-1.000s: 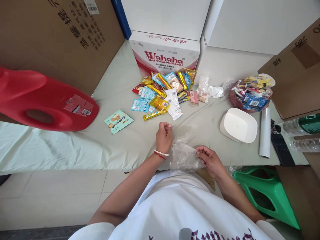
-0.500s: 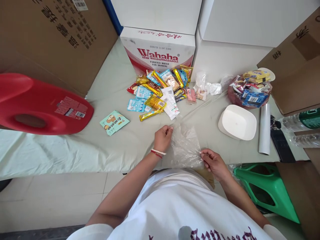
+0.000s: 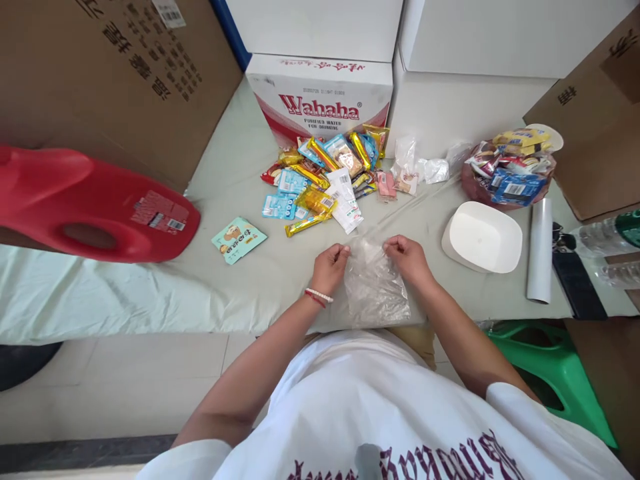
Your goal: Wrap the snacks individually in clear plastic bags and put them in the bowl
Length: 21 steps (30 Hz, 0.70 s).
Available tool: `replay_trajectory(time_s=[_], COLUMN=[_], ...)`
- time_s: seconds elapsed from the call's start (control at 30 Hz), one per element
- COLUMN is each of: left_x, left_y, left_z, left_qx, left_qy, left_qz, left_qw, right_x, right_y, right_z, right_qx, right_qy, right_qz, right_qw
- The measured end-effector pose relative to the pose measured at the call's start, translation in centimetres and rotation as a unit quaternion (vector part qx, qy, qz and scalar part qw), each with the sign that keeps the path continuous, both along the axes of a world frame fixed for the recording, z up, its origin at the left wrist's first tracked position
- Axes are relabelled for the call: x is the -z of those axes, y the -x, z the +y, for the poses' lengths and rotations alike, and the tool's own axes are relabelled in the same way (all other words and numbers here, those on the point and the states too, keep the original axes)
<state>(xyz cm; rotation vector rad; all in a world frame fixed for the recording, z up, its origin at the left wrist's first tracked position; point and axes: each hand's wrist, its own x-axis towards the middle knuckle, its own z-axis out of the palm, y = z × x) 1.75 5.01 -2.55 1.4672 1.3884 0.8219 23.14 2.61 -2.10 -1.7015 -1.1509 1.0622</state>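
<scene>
Left hand (image 3: 329,270) narrow, pinching the far-left corner of a clear plastic bag (image 3: 377,287) | right hand (image 3: 407,259) narrow, pinching at its far-right side | bag over the surface (image 3: 280,273), between both hands, long axis roughly toward the white shirt (image 3: 370,387) | neither hand clearly nearer | wrapped snacks (image 3: 316,200) just beyond

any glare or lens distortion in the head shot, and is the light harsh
Head view: light looks soft, with only faint shadows; small glints along the creases of the clear bag; wide-angle stretching toward the edges, apparently on the red jug too.
</scene>
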Motion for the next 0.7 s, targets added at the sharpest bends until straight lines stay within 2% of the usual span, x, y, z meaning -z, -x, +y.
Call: replay_trajectory(time_s=[0.07, 0.13, 0.23, 0.3, 0.37, 0.47, 0.57, 0.63, 0.7], left_x=[0.1, 0.1, 0.1, 0.1, 0.1, -0.1, -0.4, -0.7, -1.0], left_y=[0.2, 0.1, -0.1, -0.1, 0.0, 0.2, 0.3, 0.4, 0.7], left_z=[0.6, 1.0, 1.4, 1.4, 1.4, 1.3, 1.2, 1.0, 0.8], left_qx=[-0.024, -0.041, -0.072, -0.090, -0.102, -0.112, -0.114, -0.114, -0.115], left_qy=[0.016, 0.036, 0.076, 0.096, 0.111, 0.131, 0.140, 0.143, 0.143], left_qz=[-0.037, -0.072, -0.120, -0.139, -0.156, -0.178, -0.194, -0.200, -0.205], left_qw=[0.999, 0.996, 0.987, 0.982, 0.976, 0.969, 0.964, 0.963, 0.961], right_x=[0.9, 0.9, -0.9, -3.0, -4.9, -6.0, -4.6, -3.0, -1.7], right_y=[-0.3, -1.0, -1.9, -1.7, -0.6, 1.8, 4.1, 5.2, 5.8], right_z=[1.0, 1.4, 0.4, -1.5, -4.1, -8.1, -10.8, -11.5, -11.6], right_qx=[0.042, 0.071, 0.099, 0.081, -0.004, -0.208, -0.351, -0.385, -0.386], right_qy=[-0.008, -0.020, -0.083, -0.150, -0.203, -0.222, -0.171, -0.127, -0.096], right_qz=[0.026, -0.002, -0.139, -0.217, -0.234, -0.206, -0.239, -0.286, -0.305], right_qw=[0.999, 0.997, 0.982, 0.961, 0.951, 0.930, 0.889, 0.868, 0.865])
